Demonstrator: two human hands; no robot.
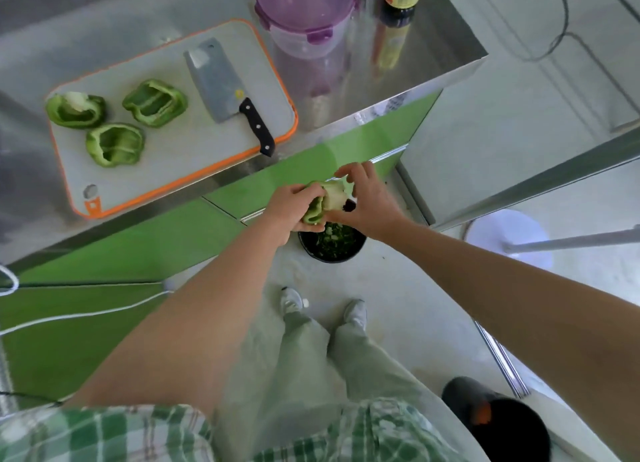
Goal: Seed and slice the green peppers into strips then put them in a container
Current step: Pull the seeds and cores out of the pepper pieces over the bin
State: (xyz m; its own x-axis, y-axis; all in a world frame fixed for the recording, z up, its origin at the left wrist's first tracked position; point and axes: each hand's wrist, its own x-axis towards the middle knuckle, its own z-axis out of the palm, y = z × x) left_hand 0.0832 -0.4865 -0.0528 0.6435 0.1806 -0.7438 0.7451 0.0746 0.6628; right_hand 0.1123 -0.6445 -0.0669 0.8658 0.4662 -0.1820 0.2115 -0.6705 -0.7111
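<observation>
Here, just off the counter's edge, a pepper half sits between both hands above a black bin. The left hand curls round its green shell, while the right hand pinches at the pale core facing it. Three more halves lie well apart on the board.

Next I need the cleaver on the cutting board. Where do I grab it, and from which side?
Grip the black handle, not the blade. The cleaver lies flat on the cutting board, blade pointing away, handle end at the near right rim. Come from that side, closing round the handle from above.
</observation>
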